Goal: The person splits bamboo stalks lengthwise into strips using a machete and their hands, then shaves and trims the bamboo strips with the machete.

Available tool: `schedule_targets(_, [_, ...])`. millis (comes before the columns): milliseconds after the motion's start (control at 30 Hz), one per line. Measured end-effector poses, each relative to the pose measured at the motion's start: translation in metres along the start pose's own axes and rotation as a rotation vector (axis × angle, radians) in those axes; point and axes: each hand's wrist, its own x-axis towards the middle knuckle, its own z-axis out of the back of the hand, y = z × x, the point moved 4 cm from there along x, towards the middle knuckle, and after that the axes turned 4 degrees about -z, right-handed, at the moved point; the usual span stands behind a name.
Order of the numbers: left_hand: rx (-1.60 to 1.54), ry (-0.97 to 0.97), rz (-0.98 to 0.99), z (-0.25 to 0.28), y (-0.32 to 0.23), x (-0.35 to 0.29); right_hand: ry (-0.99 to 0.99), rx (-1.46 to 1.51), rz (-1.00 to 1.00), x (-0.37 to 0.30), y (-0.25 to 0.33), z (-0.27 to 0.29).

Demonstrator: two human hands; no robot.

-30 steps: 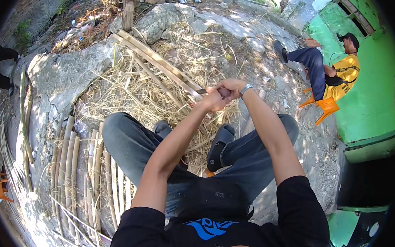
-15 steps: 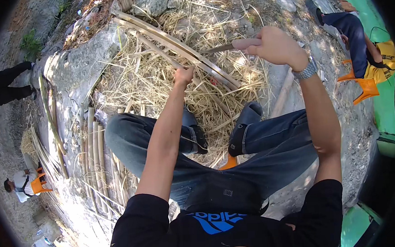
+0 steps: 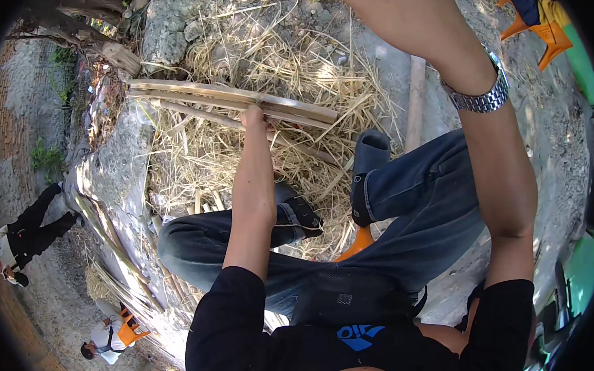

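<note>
My left hand [image 3: 254, 114] is closed on a long split bamboo pole [image 3: 299, 108], whose pale halves lie side by side. The pole slants from the upper left down to the right, over a heap of straw-coloured shavings [image 3: 206, 150]. A thinner round stick [image 3: 204, 118] lies under it, just on the near side of my left hand. High up and large in the view is my right hand [image 3: 402, 16], with a metal watch on its wrist. Its fingers run past the upper edge, so whatever they hold is hidden.
Grey rock [image 3: 121, 148] borders the shavings on the left, near a weathered log [image 3: 115, 55]. A round pole [image 3: 414, 100] lies right of my boots. More poles [image 3: 113, 241] lie at left. People stand and sit farther off, by orange chairs [image 3: 552, 37].
My right hand, which held a knife at the bamboo, has swung up and toward me; the knife is out of sight. My left hand keeps its grip; the whole view has tilted.
</note>
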Motion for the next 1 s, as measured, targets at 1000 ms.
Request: schedule_targets(1000, [0.008,-0.271,-1.244,0.146,-0.250,-0.264,0.517,0.827,-0.329,-0.129,-0.061,-0.144])
